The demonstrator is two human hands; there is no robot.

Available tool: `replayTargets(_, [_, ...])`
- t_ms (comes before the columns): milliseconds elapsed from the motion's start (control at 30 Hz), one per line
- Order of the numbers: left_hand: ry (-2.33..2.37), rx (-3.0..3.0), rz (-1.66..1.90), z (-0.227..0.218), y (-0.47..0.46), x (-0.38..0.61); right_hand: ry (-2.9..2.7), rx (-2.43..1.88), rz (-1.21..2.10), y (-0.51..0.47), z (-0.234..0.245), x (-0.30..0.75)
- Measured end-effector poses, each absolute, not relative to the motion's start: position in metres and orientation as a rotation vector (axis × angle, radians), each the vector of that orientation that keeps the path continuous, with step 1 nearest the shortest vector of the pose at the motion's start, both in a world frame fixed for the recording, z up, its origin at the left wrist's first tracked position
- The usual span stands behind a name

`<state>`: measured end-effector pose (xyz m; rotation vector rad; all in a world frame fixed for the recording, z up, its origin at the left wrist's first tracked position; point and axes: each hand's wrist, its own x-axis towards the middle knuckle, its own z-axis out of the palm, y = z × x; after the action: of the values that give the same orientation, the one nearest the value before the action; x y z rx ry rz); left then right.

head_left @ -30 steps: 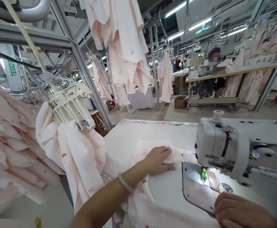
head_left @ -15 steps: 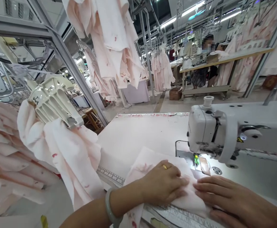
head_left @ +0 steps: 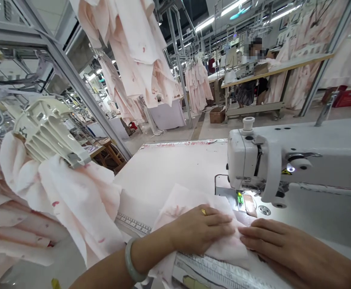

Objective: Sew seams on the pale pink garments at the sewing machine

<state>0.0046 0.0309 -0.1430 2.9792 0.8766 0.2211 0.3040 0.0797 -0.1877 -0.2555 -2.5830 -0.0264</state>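
Observation:
A pale pink piece of fabric (head_left: 175, 204) with small red marks lies over the front of the white sewing table (head_left: 169, 160). My left hand (head_left: 203, 228), with a gold ring and a bangle at the wrist, rests on the fabric, fingers stretched to the right. Just right of it, my right hand (head_left: 274, 243) lies flat, its fingertips at the fabric's right edge. Both hands are left of and in front of the sewing machine (head_left: 253, 160), whose lit needle area stands apart from the cloth. Part of the fabric is hidden under my left hand.
A ruler strip (head_left: 214, 267) runs along the table's front edge. At the left, a cream plastic hanger clamp (head_left: 51, 132) holds a pink garment (head_left: 79, 200). More pink garments (head_left: 133, 44) hang ahead. A person (head_left: 255, 72) sits at another table in the background.
The view has turned slightly, so the machine and table appear further left. My left fingers have straightened and flattened on the fabric, and more of the ruler shows.

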Motion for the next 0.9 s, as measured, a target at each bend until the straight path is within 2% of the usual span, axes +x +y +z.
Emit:
replayTargets(133, [0.826,3.019,0.254,-0.143,0.041,0.008,-2.516,-0.214,0.021,0.080,-0.180,0.298])
replayTargets(300, [0.865,3.018,0.256,-0.142,0.042,0.011,-2.499,-0.148,-0.162,0.081,-0.157,0.292])
replayTargets(400, [0.877,3.006,0.294,-0.143,0.041,0.009,-2.501,-0.109,-0.166,0.081,-0.147,0.291])
replayTargets(567, [0.831,2.934,0.314,-0.149,0.053,0.012,-2.482,-0.141,-0.203,0.089,-0.152,0.295])
replayTargets(733, [0.800,2.918,0.357,-0.150,0.076,0.021,-2.445,-0.147,-0.406,0.105,-0.155,0.306])
replayTargets(900, [0.780,2.904,0.388,-0.147,0.091,0.023,-2.496,-0.226,-0.304,0.113,-0.158,0.314])
